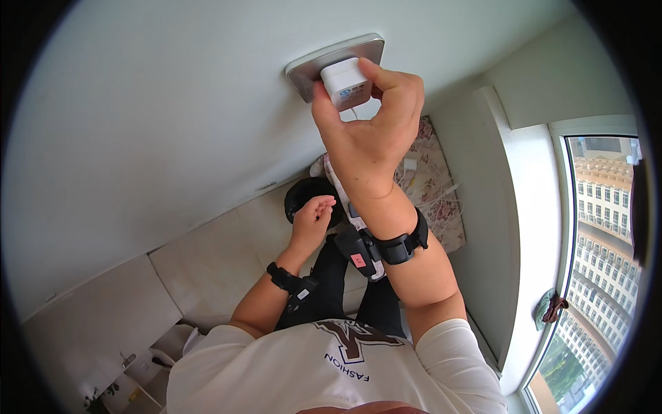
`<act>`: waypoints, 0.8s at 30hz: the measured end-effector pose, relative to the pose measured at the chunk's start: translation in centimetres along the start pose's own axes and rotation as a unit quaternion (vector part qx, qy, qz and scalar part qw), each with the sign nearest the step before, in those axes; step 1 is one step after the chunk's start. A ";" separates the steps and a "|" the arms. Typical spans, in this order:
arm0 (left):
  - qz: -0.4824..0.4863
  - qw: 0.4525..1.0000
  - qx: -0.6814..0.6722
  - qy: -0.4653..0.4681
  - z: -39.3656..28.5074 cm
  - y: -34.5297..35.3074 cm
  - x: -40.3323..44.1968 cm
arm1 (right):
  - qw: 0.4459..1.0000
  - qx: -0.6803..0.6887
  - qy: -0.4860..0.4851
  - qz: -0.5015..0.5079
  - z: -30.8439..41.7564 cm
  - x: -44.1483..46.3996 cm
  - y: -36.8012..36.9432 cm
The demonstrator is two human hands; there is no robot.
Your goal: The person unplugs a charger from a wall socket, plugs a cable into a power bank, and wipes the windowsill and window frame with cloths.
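My right hand (376,131) reaches up the wall, its thumb and fingers closed around a white power adapter (345,81). The adapter is up against a metallic grey wall socket plate (307,77); whether its prongs are inside cannot be seen. A thin white cable (354,112) hangs from the adapter's lower side. Lower down, my left hand (314,217) hovers in front of a round black object (298,194) with fingers loosely bent and apart, and no object shows in it. Both forearms wear black straps with small devices.
A floral-patterned surface (431,165) with white cables lies below, near the corner. To the right is a window (600,276) with a cloth bundle (549,309) by its frame. Pale floor tiles (207,259) run along the wall, and shelving (131,393) stands at lower left.
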State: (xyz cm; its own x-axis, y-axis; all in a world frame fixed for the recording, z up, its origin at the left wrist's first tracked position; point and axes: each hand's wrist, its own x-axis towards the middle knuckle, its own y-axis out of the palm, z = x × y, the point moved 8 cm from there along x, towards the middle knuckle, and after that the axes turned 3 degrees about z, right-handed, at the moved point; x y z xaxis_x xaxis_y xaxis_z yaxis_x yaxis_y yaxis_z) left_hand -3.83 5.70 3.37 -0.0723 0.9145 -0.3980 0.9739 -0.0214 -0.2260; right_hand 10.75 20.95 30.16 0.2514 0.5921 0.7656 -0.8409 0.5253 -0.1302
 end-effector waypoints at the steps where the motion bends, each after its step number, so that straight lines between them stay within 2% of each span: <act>1: 0.000 1.000 -0.001 0.001 0.3 0.0 0.0 | 1.000 0.000 -0.001 0.000 0.1 0.1 0.0; 11: 0.002 1.000 -0.016 0.005 1.2 0.2 0.2 | 0.999 0.023 0.034 0.001 0.1 -0.2 -0.2; 13: 0.000 1.000 -0.016 -0.003 -0.8 -0.1 -0.3 | 0.999 0.011 0.044 0.011 0.3 -0.3 -1.4; 14: -0.026 0.998 0.014 0.058 -3.6 -0.8 -1.0 | 0.996 0.000 0.009 0.087 1.7 -0.2 -2.4; 15: -0.051 0.990 0.042 0.120 -5.6 -1.4 -1.4 | 0.990 0.015 0.014 0.139 2.8 -0.9 -3.2; 16: -0.038 0.997 0.006 0.070 -2.3 -1.4 -0.1 | 0.981 0.029 0.019 0.190 3.8 -1.6 -4.0; 17: -0.022 0.999 -0.029 0.014 1.3 -1.3 0.7 | 0.978 0.061 0.072 0.186 2.0 -3.5 -4.9; 19: -0.014 0.998 -0.065 -0.002 2.4 -1.5 1.0 | 0.962 0.127 0.177 0.163 -1.7 -7.3 -6.8; 20: -0.011 0.999 -0.052 0.003 2.3 -1.8 1.4 | 0.904 0.241 0.329 0.128 -5.2 -8.9 -6.7; 21: -0.001 0.999 -0.040 0.005 2.0 -1.8 1.6 | 0.812 0.340 0.468 0.080 -8.0 -10.8 -6.4; 23: 0.012 0.994 -0.105 0.027 1.3 -1.3 2.2 | 0.696 0.473 0.538 0.037 -10.8 -12.1 -6.7; 24: 0.018 0.991 -0.134 0.020 0.4 -0.8 2.4 | 0.675 0.489 0.552 0.043 -11.4 -12.7 -7.0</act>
State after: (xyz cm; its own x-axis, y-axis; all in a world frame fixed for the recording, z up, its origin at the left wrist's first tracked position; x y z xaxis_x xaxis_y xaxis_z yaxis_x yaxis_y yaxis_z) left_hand -4.82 7.81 2.25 -0.0335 0.9305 -0.3647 0.9982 0.0493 0.0342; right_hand 18.94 16.71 14.15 -0.0685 0.9724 -0.2229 -0.6543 0.1249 0.7458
